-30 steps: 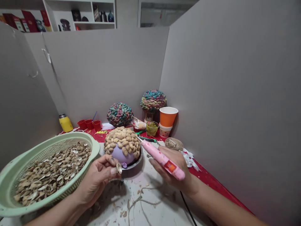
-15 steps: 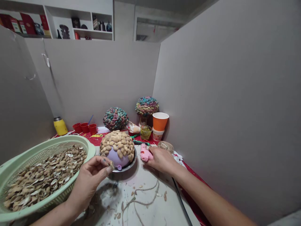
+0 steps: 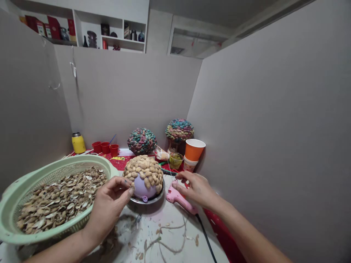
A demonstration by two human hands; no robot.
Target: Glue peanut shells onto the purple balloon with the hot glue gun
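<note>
A lilac balloon [image 3: 144, 188] sits in a metal bowl [image 3: 162, 193], its top covered with peanut shells [image 3: 144, 167]. My left hand [image 3: 111, 197] is at the balloon's left side, thumb and index finger pinched together; whatever is between the fingertips is mostly hidden, though a shell showed there earlier. To the right of the bowl, a pink glue gun [image 3: 181, 199] lies on the white table with its black cord running toward me. Just above it hovers my right hand [image 3: 193, 188], fingers apart and holding nothing. A thin strand stretches up from near the gun.
A green basket [image 3: 109, 166] of shells [image 3: 63, 197] fills the left. Behind stand a yellow bottle [image 3: 78, 143], red cups [image 3: 105, 147], two colourful shell-covered balls [image 3: 142, 141] and an orange cup [image 3: 194, 149]. Twine [image 3: 171, 248] lies in front.
My right hand has let go of the pink glue gun, which now lies on the table. My left hand has come closer to the balloon. The view has shifted slightly.
</note>
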